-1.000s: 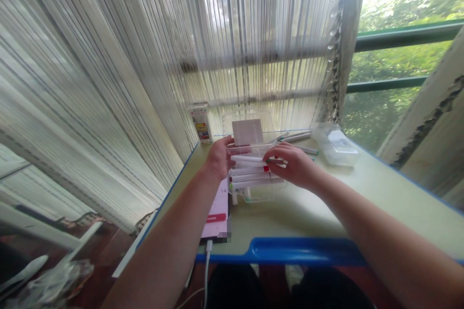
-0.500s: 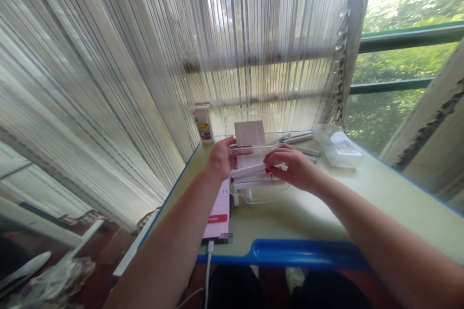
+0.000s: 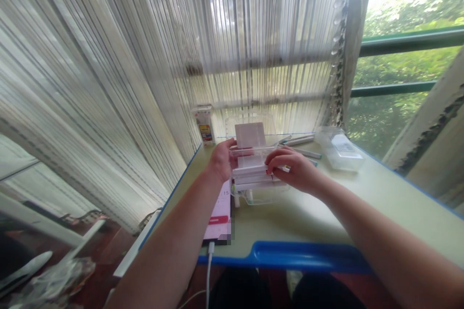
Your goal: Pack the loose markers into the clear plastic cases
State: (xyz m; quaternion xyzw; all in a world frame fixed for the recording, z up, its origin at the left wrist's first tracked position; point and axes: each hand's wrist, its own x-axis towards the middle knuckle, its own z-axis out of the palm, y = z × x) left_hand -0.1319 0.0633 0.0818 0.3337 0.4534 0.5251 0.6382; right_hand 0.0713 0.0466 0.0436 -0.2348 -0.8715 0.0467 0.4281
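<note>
A clear plastic case (image 3: 259,198) with its lid raised is held above the table by my left hand (image 3: 222,158), whose fingers wrap around its left side. White markers lie across the inside of the case. My right hand (image 3: 290,166) pinches the red-tipped end of a white marker (image 3: 250,171) at the case's right side. A pale label (image 3: 250,134) shows on the raised lid. Behind my right hand, several loose markers (image 3: 302,140) rest on the table.
A second clear plastic box (image 3: 340,149) stands at the right rear of the table (image 3: 308,212). A small upright pack (image 3: 205,125) is at the left rear. Under my left forearm lies a phone (image 3: 218,219) with a white cable (image 3: 208,270) plugged in. A curtain (image 3: 253,34) hangs behind.
The marker in my right hand has settled slightly lower and lies more level across the case. My left hand keeps its hold. The view has shifted a little.
</note>
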